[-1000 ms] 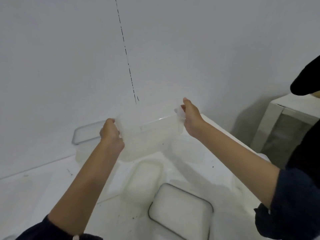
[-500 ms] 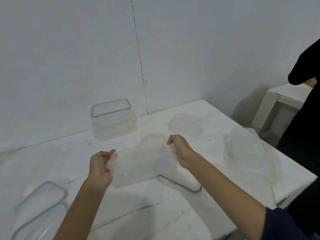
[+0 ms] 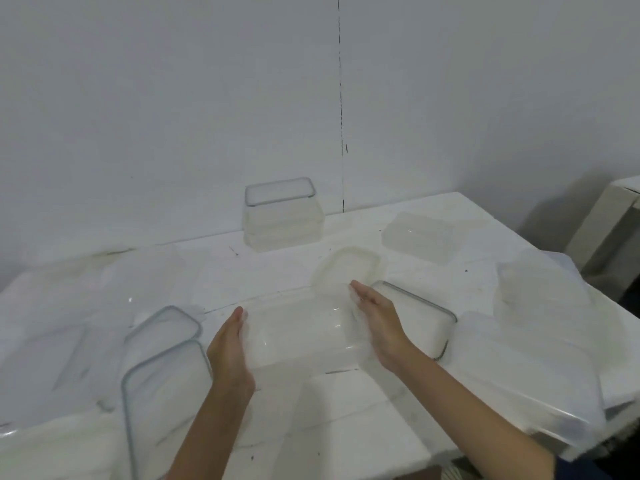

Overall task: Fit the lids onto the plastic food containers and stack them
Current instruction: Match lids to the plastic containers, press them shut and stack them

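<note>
Table (image 3: pixel 346 403) was white, wall (image 3: pixel 173 98) plain; left hand (image 3: pixel 230 351) and right hand (image 3: pixel 379 323), fingers flat, pressed a clear box (image 3: pixel 301 330).

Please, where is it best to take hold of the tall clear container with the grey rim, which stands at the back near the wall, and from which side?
Probably by its two short end walls, one hand on each side, just under the grey rim. The container stands upright and open, and it looks wide, so one hand from above would likely not span it. Its left and right sides are free; the wall is close behind it.
</note>
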